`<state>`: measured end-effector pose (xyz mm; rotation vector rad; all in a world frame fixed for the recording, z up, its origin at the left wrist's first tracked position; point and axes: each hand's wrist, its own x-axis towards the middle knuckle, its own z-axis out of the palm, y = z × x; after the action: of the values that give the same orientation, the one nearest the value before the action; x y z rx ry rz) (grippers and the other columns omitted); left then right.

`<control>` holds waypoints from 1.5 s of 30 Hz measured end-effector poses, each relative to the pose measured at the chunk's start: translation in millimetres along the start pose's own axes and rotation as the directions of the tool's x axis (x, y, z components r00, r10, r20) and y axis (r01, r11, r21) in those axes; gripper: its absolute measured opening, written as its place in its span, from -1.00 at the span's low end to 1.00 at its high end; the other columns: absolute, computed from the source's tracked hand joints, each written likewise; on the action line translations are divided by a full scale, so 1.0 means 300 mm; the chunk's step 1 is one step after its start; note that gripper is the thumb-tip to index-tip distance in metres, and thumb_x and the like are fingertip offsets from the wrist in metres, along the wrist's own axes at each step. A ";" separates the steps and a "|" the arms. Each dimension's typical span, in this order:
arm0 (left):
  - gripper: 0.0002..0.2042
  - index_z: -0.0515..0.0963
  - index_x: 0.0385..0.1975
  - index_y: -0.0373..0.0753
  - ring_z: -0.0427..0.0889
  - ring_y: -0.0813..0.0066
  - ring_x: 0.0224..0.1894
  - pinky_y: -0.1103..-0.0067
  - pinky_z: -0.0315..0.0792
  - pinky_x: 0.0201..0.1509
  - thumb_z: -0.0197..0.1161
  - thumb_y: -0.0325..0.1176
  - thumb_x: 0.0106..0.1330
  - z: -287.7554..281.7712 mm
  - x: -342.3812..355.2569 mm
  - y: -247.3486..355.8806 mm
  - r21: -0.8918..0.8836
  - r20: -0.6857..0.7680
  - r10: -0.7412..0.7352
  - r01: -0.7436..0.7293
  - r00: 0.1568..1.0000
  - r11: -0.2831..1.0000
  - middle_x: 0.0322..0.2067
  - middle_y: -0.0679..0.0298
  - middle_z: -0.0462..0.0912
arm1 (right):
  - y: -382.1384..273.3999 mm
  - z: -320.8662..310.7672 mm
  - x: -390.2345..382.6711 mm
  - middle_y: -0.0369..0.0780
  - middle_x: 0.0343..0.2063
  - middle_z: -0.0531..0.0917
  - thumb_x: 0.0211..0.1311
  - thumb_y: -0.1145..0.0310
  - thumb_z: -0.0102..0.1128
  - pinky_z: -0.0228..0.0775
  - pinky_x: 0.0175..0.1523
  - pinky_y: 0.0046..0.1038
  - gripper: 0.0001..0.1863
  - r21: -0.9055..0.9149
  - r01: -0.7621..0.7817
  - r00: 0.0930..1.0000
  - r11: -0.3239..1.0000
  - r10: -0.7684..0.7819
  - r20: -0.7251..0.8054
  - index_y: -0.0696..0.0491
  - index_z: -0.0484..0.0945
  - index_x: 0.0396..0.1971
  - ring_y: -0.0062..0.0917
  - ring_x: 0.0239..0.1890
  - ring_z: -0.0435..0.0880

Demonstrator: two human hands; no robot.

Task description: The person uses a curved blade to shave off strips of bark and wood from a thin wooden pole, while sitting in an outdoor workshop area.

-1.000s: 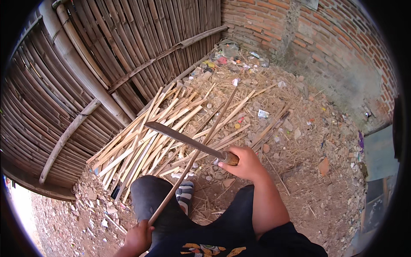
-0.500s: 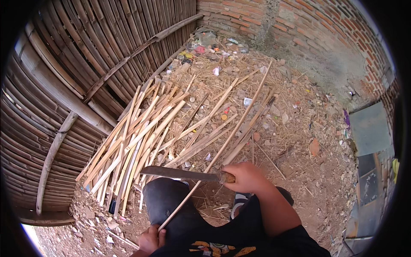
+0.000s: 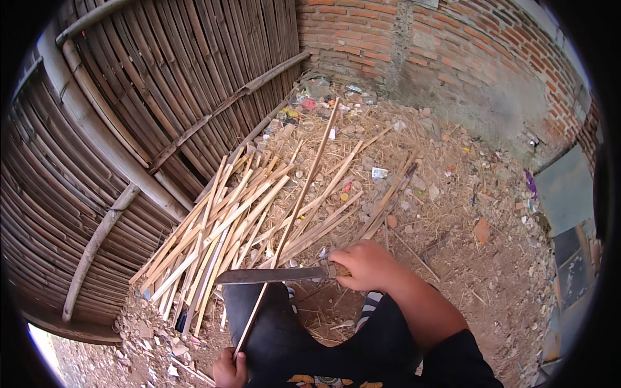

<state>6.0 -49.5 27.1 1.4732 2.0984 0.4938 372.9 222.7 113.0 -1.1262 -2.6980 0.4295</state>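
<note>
One long, thin, brown wooden stick (image 3: pixel 297 207) over the dark left trouser leg (image 3: pixel 275 323), pinched low in the left hand (image 3: pixel 231 370). Likely light, stiff; best held there. Across it, dark metal knife (image 3: pixel 275 275), tight in the right hand (image 3: pixel 365 265). Pale wood strips (image 3: pixel 220 233) at left edge of dirt ground (image 3: pixel 479 323).

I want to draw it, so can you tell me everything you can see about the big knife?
The big knife has a long, dull, dark grey blade that looks like metal, with a slanted tip, and a brown handle mostly hidden in the right hand. It is held nearly level across the picture, tip toward the person's left, near the left knee. The blade crosses over a long thin stick; whether they touch, I can't tell.
</note>
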 end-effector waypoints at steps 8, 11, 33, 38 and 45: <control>-0.68 0.49 -0.03 -0.21 0.68 -0.17 -0.43 0.01 0.49 -0.33 0.09 -0.06 0.53 0.057 -0.071 -0.032 0.108 -0.109 0.094 -0.082 0.990 0.991 -0.47 -0.07 0.68 | 0.054 0.084 -0.076 -0.12 -0.42 0.72 0.02 0.17 0.36 0.54 -0.25 -0.08 -0.62 0.025 -0.129 0.991 0.991 0.130 -0.041 -0.09 0.64 -0.11 -0.11 -0.32 0.74; -0.70 0.47 -0.12 -0.26 0.67 -0.24 -0.39 -0.01 0.49 -0.29 0.14 -0.10 0.51 0.064 -0.069 0.007 0.086 -0.147 0.109 -0.097 0.983 0.992 -0.45 -0.10 0.67 | 0.079 0.106 -0.092 -0.12 -0.46 0.71 0.03 0.18 0.36 0.54 -0.25 -0.07 -0.62 0.014 -0.112 0.993 0.994 0.112 -0.038 -0.08 0.63 -0.11 -0.10 -0.35 0.73; -0.58 0.54 -0.36 -0.29 0.69 -0.22 -0.43 0.04 0.52 -0.28 0.25 0.04 0.42 0.099 -0.011 -0.009 0.155 -0.095 0.123 -0.107 0.988 0.982 -0.53 -0.10 0.66 | 0.053 0.069 -0.101 -0.11 -0.46 0.70 0.12 0.25 0.34 0.57 -0.23 -0.06 -0.75 0.059 -0.211 0.977 0.976 0.210 0.015 -0.05 0.62 -0.19 -0.11 -0.32 0.74; -0.58 0.53 -0.36 -0.27 0.67 -0.23 -0.47 0.01 0.50 -0.34 0.23 0.04 0.42 0.131 0.009 -0.050 0.137 -0.095 0.182 -0.169 0.979 0.976 -0.56 -0.09 0.64 | -0.008 0.124 -0.090 -0.14 -0.47 0.69 0.16 0.23 0.36 0.54 -0.26 -0.08 -0.79 -0.023 0.125 0.991 0.992 -0.124 0.045 -0.06 0.60 -0.25 -0.15 -0.37 0.73; -0.60 0.53 -0.36 -0.27 0.67 -0.22 -0.47 0.05 0.51 -0.36 0.25 0.02 0.42 0.122 0.014 -0.041 0.091 -0.095 0.172 -0.164 0.981 0.982 -0.57 -0.08 0.63 | 0.143 0.071 -0.086 -0.15 -0.43 0.71 0.16 0.11 0.43 0.55 -0.19 -0.17 -0.68 0.182 -0.187 0.982 0.965 0.180 0.052 -0.06 0.67 -0.15 -0.17 -0.30 0.74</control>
<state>17.8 -49.7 -10.0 1.7164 2.1046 0.5622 413.4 228.9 77.1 -1.3285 -2.5274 0.7208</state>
